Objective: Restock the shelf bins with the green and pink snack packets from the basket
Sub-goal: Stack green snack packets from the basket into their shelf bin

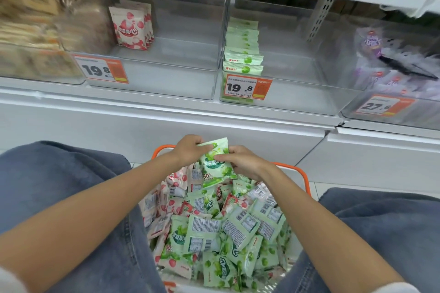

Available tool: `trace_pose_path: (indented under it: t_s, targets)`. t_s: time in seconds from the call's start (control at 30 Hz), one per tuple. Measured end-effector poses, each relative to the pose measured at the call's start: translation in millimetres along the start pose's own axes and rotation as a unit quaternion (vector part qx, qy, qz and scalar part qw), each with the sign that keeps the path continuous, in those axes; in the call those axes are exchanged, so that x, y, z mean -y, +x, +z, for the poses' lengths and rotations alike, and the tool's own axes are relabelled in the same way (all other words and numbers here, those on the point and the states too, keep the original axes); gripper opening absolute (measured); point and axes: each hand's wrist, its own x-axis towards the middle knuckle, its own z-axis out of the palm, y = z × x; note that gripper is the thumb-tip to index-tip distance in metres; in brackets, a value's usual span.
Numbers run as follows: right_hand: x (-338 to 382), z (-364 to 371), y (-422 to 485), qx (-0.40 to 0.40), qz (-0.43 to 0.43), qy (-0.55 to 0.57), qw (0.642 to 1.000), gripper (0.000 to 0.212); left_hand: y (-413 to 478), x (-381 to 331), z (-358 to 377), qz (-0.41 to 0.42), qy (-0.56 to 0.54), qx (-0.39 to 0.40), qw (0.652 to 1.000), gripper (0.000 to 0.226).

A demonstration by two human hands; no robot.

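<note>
An orange-rimmed basket point(302, 173) between my knees is full of green and pink snack packets point(214, 233). Over its far end both hands hold one green packet point(215, 166): my left hand point(190, 150) pinches its top left corner and my right hand point(242, 162) grips its right edge. On the shelf above, a clear bin point(166, 81) holds a few upright pink packets point(131, 26) at its back left. The bin to its right point(297, 100) holds a row of green packets point(242, 54) along its left side.
Orange price tags point(102, 69) point(247, 88) hang on the two bin fronts. A bin of brown snacks point(31, 31) stands at the left, a bin of purple packets point(392, 74) at the right. My jean-clad knees point(59, 173) flank the basket. White shelf fascia point(214, 123) lies below the bins.
</note>
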Motion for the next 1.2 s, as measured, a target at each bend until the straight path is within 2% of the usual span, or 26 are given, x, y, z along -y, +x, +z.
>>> trace_pose_path:
  t_s: [0.17,0.3,0.4,0.53,0.67,0.83,0.97,1.03,1.1,1.13,1.2]
  targets:
    - [10,-6,-6,-0.064,-0.034,0.013,0.997,0.027,-7,-16,-5,0.000,-0.106,-0.012,0.994,0.028]
    - [42,-18,-26,-0.088,-0.100,-0.040,0.990,0.025,-13,-52,-19,0.094,-0.060,-0.009,0.994,0.007]
    - [92,-30,-50,-0.122,-0.178,-0.088,0.972,0.022,-13,-99,-35,0.163,-0.052,-0.052,0.984,0.014]
    - [161,-51,-78,-0.201,-0.267,-0.134,0.933,0.017,-7,-173,-61,0.261,-0.048,-0.099,0.959,0.008]
    - [198,-68,-77,-0.251,-0.319,-0.113,0.907,0.022,17,-220,-78,0.326,0.011,-0.148,0.934,0.011]
    - [183,-80,-37,-0.305,-0.255,-0.171,0.902,0.015,46,-214,-77,0.323,0.126,-0.120,0.930,0.010]
    - [175,-86,-33,-0.270,-0.218,-0.211,0.914,0.008,53,-206,-75,0.324,0.234,-0.103,0.911,0.006]
    - [185,-94,-38,-0.222,-0.211,-0.166,0.937,0.022,54,-210,-79,0.317,0.288,-0.097,0.898,0.011]
    - [198,-109,-36,-0.234,-0.206,-0.067,0.948,0.042,52,-217,-83,0.308,0.334,-0.080,0.887,0.018]
    - [202,-117,-33,-0.246,-0.201,-0.047,0.947,0.044,52,-221,-84,0.306,0.358,-0.071,0.879,0.021]
    - [207,-126,-27,-0.229,-0.168,-0.107,0.953,0.032,51,-228,-82,0.302,0.402,-0.059,0.862,0.023]
